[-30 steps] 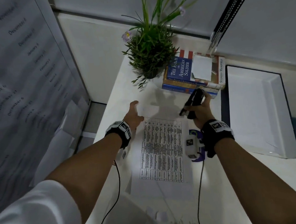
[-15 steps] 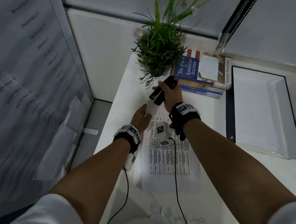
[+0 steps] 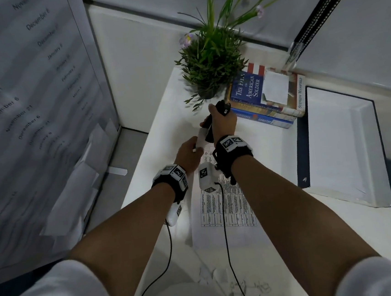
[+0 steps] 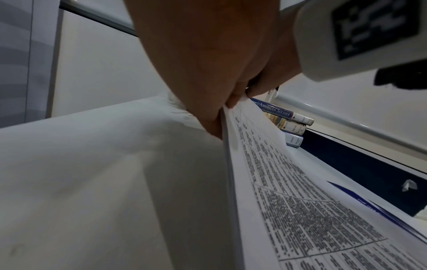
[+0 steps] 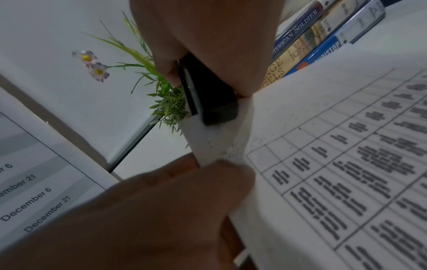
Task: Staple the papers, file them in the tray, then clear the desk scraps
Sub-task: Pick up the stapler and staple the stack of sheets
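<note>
White desk under dim light, grey partitions behind it, a calendar sheet hanging at the left. Papers lie mid-desk, printed table facing up, and their far left corner is lifted off the surface. Left hand pinches that corner between thumb and fingers, clear from the left wrist view, where the stack's edge runs straight up into the grip. Right hand is wrapped round a black stapler, and the stapler's nose sits over the raised corner; the right wrist view shows paper tucked in under the black tip. Tray waits at the right, white inside, nothing of the stack in it. Scraps litter the near edge. Plant and books stand at the back, just beyond the stapler.
</note>
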The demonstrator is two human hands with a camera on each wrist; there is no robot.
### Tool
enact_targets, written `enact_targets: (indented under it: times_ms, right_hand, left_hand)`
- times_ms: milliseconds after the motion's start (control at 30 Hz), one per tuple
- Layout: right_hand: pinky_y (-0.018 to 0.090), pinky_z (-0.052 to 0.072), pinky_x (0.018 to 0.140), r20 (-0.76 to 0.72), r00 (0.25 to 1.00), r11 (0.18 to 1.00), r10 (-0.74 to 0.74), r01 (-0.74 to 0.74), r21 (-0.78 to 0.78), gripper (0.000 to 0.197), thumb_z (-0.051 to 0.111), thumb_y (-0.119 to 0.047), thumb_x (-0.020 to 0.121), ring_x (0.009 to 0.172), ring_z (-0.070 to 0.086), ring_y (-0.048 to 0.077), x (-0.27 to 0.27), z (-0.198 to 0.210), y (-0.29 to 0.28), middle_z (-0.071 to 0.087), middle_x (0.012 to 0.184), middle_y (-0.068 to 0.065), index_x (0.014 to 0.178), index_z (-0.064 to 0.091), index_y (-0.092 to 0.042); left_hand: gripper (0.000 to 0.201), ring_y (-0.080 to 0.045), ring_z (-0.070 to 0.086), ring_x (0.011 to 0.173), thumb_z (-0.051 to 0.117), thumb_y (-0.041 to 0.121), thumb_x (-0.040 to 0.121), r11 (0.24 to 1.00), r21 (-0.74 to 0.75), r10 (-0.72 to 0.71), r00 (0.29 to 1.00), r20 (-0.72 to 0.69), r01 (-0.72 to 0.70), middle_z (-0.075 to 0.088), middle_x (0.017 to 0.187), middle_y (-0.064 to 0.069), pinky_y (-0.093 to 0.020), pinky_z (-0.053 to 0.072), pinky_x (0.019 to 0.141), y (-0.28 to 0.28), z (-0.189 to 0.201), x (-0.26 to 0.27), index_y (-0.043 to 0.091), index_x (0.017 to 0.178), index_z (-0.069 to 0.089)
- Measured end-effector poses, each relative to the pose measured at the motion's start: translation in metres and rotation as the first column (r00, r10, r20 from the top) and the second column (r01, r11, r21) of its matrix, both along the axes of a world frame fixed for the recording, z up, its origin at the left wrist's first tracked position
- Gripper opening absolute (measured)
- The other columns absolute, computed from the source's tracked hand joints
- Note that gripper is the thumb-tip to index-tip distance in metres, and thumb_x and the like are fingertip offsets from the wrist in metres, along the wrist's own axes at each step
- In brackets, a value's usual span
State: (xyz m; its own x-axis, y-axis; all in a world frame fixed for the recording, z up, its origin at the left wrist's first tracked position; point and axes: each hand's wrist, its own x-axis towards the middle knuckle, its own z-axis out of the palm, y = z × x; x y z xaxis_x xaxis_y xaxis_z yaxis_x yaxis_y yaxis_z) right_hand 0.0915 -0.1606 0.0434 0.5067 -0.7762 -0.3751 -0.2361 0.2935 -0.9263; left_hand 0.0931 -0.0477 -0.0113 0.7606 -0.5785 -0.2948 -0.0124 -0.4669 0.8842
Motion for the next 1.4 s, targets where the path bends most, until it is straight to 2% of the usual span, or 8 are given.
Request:
enact_targets:
  times_ms: [333, 567, 800, 866, 933, 1033, 1166, 1400]
  right_hand:
    - [0.019, 0.042, 0.038, -0.015, 0.994, 0.991, -0.107, 0.106, -0.077, 0.016, 0.059, -0.014, 0.074, 0.046, 0.056, 0.027, 0.005, -0.003, 0.001, 0.052, 0.054, 0.014, 0.064, 0.051, -0.005]
    - [0.025, 0.046, 0.043, -0.024, 0.993, 0.993, -0.112, 0.112, -0.037, 0.02, 0.059, -0.014, 0.07, 0.038, 0.048, 0.024, 0.006, -0.008, -0.002, 0.047, 0.049, 0.01, 0.056, 0.045, -0.01]
    - [0.032, 0.056, 0.061, 0.055, 0.985, 0.979, -0.166, 0.158, 0.127, 0.011, 0.062, -0.021, 0.084, 0.059, 0.064, 0.02, -0.021, -0.015, -0.054, 0.065, 0.071, 0.007, 0.09, 0.057, -0.013]
    - [0.043, 0.056, 0.079, -0.11, 0.983, 0.989, -0.146, 0.149, 0.018, 0.042, 0.063, -0.012, 0.082, 0.08, 0.064, 0.024, -0.037, -0.014, -0.085, 0.06, 0.091, 0.009, 0.118, 0.042, -0.01]
    - [0.043, 0.045, 0.098, -0.406, 0.913, 0.997, -0.045, 0.013, -0.08, 0.068, 0.058, -0.008, 0.086, 0.105, 0.057, 0.026, -0.057, -0.017, -0.114, 0.053, 0.114, 0.013, 0.14, 0.016, -0.003]
    - [0.042, 0.03, 0.11, -0.758, 0.652, 0.96, 0.031, -0.23, -0.159, 0.079, 0.048, -0.017, 0.093, 0.133, 0.038, 0.035, -0.087, -0.03, -0.144, 0.035, 0.146, 0.022, 0.144, -0.007, 0.006]
    - [0.044, 0.027, 0.11, -0.85, 0.525, 0.91, 0.041, -0.371, -0.185, 0.059, 0.041, -0.016, 0.095, 0.136, 0.029, 0.039, -0.114, -0.036, -0.159, 0.025, 0.149, 0.026, 0.144, 0.013, 0.003]
    - [0.051, 0.032, 0.107, -0.919, 0.394, 0.816, -0.019, -0.525, -0.242, 0.036, 0.029, -0.011, 0.1, 0.125, 0.04, 0.042, -0.121, -0.053, -0.16, 0.041, 0.134, 0.024, 0.131, 0.037, 0.006]
  left_hand:
    - [0.015, -0.014, 0.039, 0.053, 0.053, 0.005, 0.09, 0.999, -0.047, -0.013, 0.999, -0.037, 0.012, 0.049, 0.062, -0.002, -0.027, 0.032, 0.058, 0.001, 0.003, -0.003, 0.008, 0.075, 0.053]
    - [0.02, -0.018, 0.05, 0.068, 0.056, 0.013, 0.091, 0.998, -0.04, -0.054, 0.998, -0.038, 0.053, 0.066, 0.079, -0.017, -0.029, 0.04, 0.067, 0.007, 0.0, -0.001, -0.002, 0.094, 0.069]
    - [0.017, -0.016, 0.05, 0.064, 0.051, 0.007, 0.091, 1.0, 0.009, 0.013, 0.997, -0.071, -0.012, 0.06, 0.08, -0.007, -0.027, 0.039, 0.065, 0.011, -0.008, -0.002, 0.001, 0.097, 0.066]
    - [0.016, -0.019, 0.049, 0.066, 0.046, 0.007, 0.094, 0.999, 0.012, 0.043, 0.996, -0.08, -0.042, 0.058, 0.08, -0.006, -0.03, 0.04, 0.068, 0.008, -0.01, -0.003, 0.001, 0.097, 0.06]
    - [0.026, -0.024, 0.058, 0.088, 0.041, 0.012, 0.098, 0.997, 0.026, 0.071, 0.992, -0.104, -0.069, 0.063, 0.103, -0.011, -0.035, 0.046, 0.083, 0.003, -0.012, -0.006, 0.001, 0.118, 0.053]
    - [0.051, -0.03, 0.053, 0.121, 0.059, 0.012, 0.09, 0.997, 0.007, 0.078, 0.983, -0.165, -0.078, 0.055, 0.133, -0.015, -0.048, 0.044, 0.104, -0.001, -0.018, -0.01, 0.008, 0.136, 0.038]
    - [0.097, -0.034, 0.056, 0.116, 0.075, -0.014, 0.061, 0.993, 0.099, 0.093, 0.971, -0.219, -0.072, 0.056, 0.129, -0.017, -0.052, 0.053, 0.092, 0.001, -0.028, -0.014, 0.018, 0.14, 0.028]
    - [0.022, -0.031, 0.064, 0.086, 0.063, -0.004, 0.078, 0.99, 0.068, 0.135, 0.98, -0.146, -0.126, 0.067, 0.1, -0.026, -0.048, 0.053, 0.083, 0.011, -0.027, -0.019, 0.001, 0.099, 0.056]
